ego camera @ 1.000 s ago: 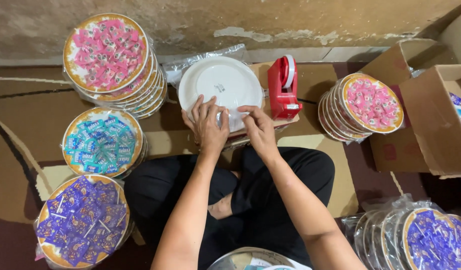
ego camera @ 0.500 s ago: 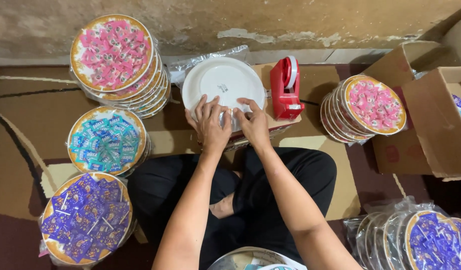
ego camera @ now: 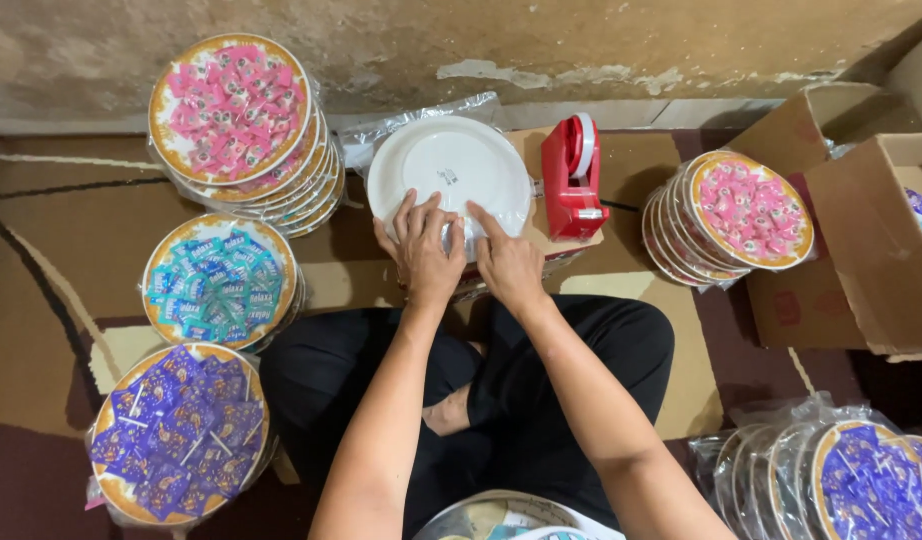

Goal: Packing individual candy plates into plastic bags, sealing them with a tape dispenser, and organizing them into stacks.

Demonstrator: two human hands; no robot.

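A white paper plate (ego camera: 449,165) lies upside down, wrapped in clear plastic, on a low cardboard surface in front of me. My left hand (ego camera: 423,248) rests flat on its near edge with fingers spread. Beside it, my right hand (ego camera: 505,262) presses fingertips onto the same near rim. A red tape dispenser (ego camera: 573,180) stands just right of the plate.
Wrapped plates of pink candy are stacked at the far left (ego camera: 236,120) and at the right (ego camera: 741,212). A blue-candy plate (ego camera: 221,280) and purple-candy plates (ego camera: 179,432) lie left. More purple plates (ego camera: 861,480) sit at the lower right. Open cardboard boxes (ego camera: 871,240) stand right. A wall runs behind.
Both hands have stayed on the plate's near edge; the fingers have shifted slightly along the rim. The camera has drifted a little.
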